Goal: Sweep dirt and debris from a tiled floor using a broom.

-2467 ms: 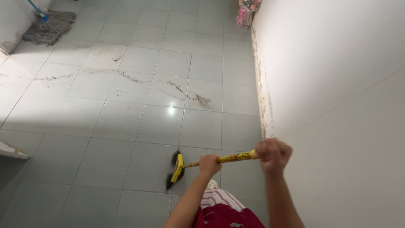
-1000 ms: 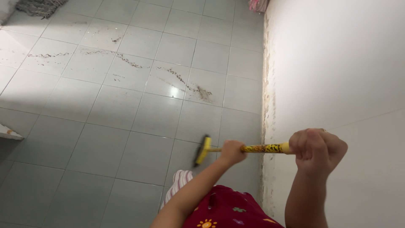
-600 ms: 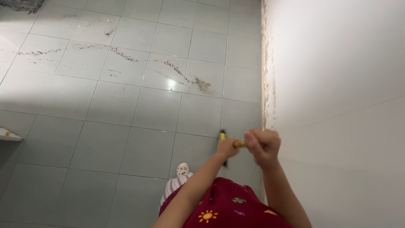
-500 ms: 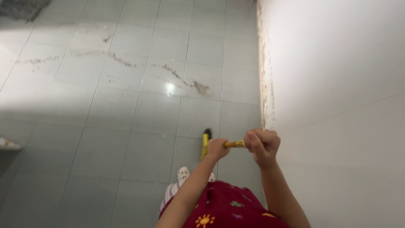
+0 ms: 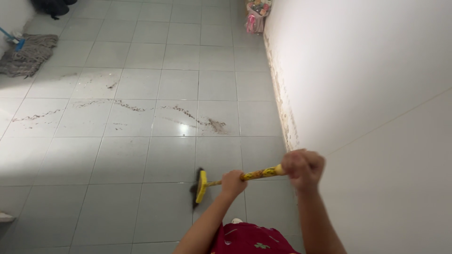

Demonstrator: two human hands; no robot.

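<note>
Both fists, left hand (image 5: pixel 233 182) & right hand (image 5: pixel 303 168), grip broom (image 5: pixel 221 180) (head points left, prob on floor (image 5: pixel 117 160))

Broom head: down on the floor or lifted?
Down, as far as visible: the broom head has dark bristles meeting the grey tile floor, with left hand and right hand gripping its handle.

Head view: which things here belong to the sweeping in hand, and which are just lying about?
In use:
- yellow broom, bristles on the tiled floor
- left hand gripping its patterned handle lower down
- right hand gripping the handle's top end
- dirt trail across the tiles

Lying about:
- grey mop, far left
- pink bundle by the white wall
</note>
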